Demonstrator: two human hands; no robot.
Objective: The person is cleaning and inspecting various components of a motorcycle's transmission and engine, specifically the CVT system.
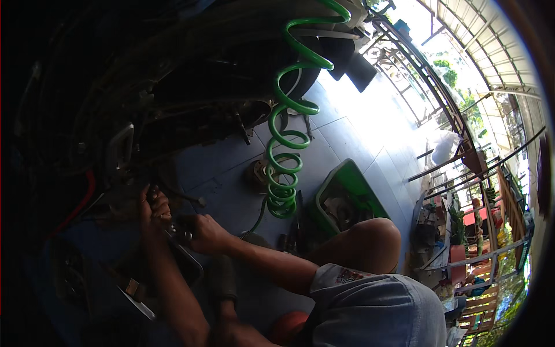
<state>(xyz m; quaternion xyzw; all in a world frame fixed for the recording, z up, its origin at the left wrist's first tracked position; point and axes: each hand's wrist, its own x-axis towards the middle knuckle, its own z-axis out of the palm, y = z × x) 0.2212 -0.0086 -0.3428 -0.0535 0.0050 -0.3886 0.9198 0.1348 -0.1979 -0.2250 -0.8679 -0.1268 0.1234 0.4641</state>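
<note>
Two bare hands work close together beneath a dark, shadowed vehicle body (pixel 191 81). The left hand (pixel 160 207) is curled closed around a dark, slim, rod-like metal piece (pixel 153 189), whose upper end shows above the fingers. Just beside it, the right hand (pixel 209 232) is bent into a loose fist, with a rounded, shiny grey metal end (pixel 187 235) at its finger side; whether it grips this fully, I cannot tell. Shadow also hides whether both metal parts belong to one thing.

The metal looks rigid and hard to break, probably dense for its size, and perhaps slick if greasy. The slim middle would give the surest hold, with the fingers wrapped right round; the rounded end offers less purchase.

Right of the hands, a springy, bright green coiled hose (pixel 281 208) hangs down near an open green plastic bin (pixel 354 173) of parts on the blue-grey tiled floor (pixel 211 173).
</note>
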